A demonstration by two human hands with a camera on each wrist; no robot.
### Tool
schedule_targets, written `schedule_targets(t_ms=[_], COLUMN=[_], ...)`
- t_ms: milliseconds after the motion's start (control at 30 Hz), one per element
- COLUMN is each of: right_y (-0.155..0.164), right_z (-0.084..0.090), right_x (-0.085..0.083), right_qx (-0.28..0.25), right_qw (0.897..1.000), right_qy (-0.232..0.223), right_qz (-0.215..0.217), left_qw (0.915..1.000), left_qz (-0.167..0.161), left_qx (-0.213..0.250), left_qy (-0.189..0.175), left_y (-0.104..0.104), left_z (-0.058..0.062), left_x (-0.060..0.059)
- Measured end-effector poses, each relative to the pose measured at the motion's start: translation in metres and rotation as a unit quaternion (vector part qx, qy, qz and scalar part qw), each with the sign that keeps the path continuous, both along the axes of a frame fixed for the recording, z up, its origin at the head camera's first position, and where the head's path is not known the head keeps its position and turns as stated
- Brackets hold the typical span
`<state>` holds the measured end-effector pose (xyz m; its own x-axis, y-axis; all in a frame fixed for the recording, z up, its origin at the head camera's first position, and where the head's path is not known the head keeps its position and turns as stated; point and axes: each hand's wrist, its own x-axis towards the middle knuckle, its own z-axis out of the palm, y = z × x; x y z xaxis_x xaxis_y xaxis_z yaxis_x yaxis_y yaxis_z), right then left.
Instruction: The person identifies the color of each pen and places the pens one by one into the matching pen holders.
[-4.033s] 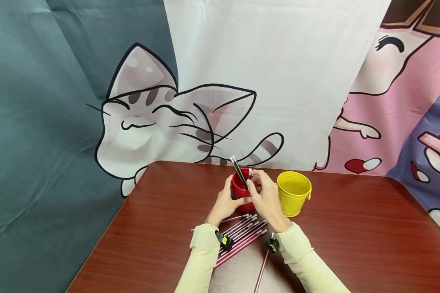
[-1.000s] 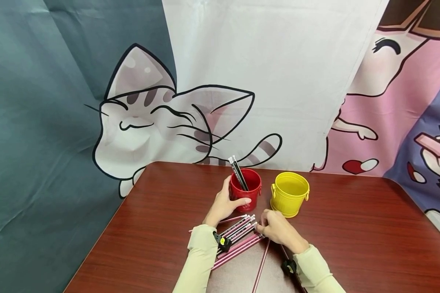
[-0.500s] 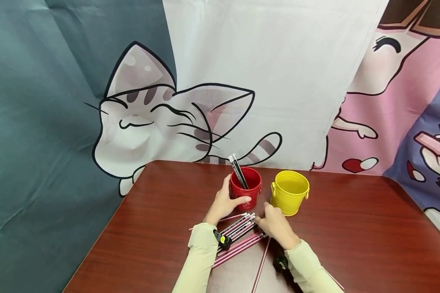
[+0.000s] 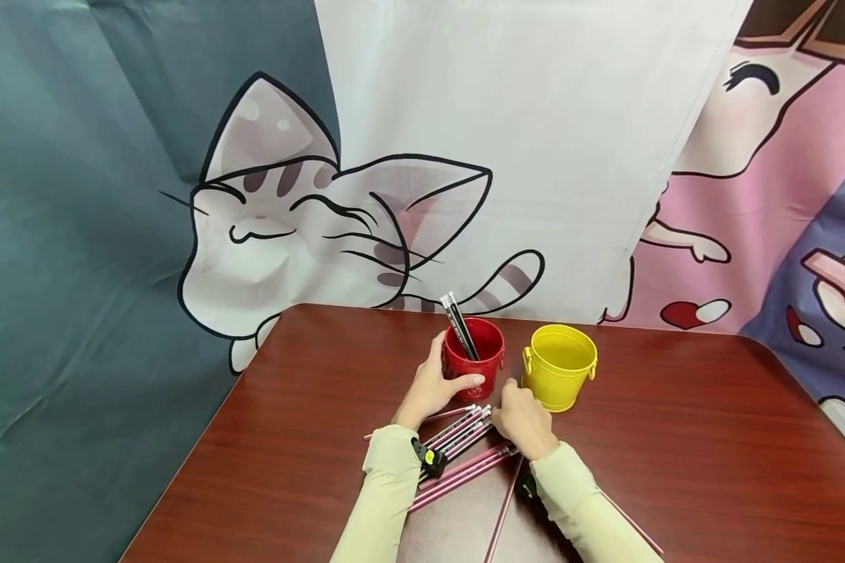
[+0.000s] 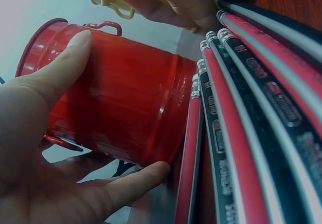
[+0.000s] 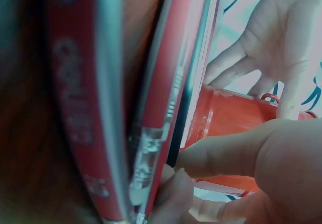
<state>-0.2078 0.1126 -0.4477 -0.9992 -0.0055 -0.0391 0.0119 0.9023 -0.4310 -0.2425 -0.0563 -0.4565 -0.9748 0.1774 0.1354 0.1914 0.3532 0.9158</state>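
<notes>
Between the two hands, on the table (image 4: 676, 438), lies a fan of pencils (image 4: 465, 450). The right hand (image 4: 523, 418) pinches the eraser end of one of them (image 6: 151, 158), just beside the red bucket (image 4: 473, 356) that the left hand (image 4: 433, 387) wraps and steadies. Pencils are probably light, stiff and smooth (apt to roll), so a pinch near the ferrule looks secure.

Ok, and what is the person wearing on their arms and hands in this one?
Both arms wear long, pale cream sleeves down to the wrist. The left sleeve carries a small black device with a yellow spot at the cuff; a similar black device sits at the right cuff. The left hand and right hand are bare: no gloves, no rings visible.
</notes>
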Motion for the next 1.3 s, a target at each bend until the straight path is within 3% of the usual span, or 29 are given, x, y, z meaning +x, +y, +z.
schedule_targets(t_ms=[400, 733, 1300], right_y=[0.0015, 0.0013, -0.0027], right_z=[0.0, 0.0005, 0.0054], right_x=[-0.0013, -0.0061, -0.0069], right_qx=[-0.041, -0.032, -0.043], right_qw=[0.999, 0.998, 0.996], right_qy=[0.003, -0.039, -0.069], right_qz=[-0.024, -0.025, -0.04], left_qw=[1.0, 1.0, 1.0], left_qz=[-0.004, -0.001, -0.001], left_qx=[0.008, 0.001, -0.003], left_qy=[-0.002, -0.006, 0.006], left_y=[0.0022, 0.002, 0.0009], left_z=[0.0015, 0.0015, -0.0005], left_x=[0.0001, 0.0006, -0.0004])
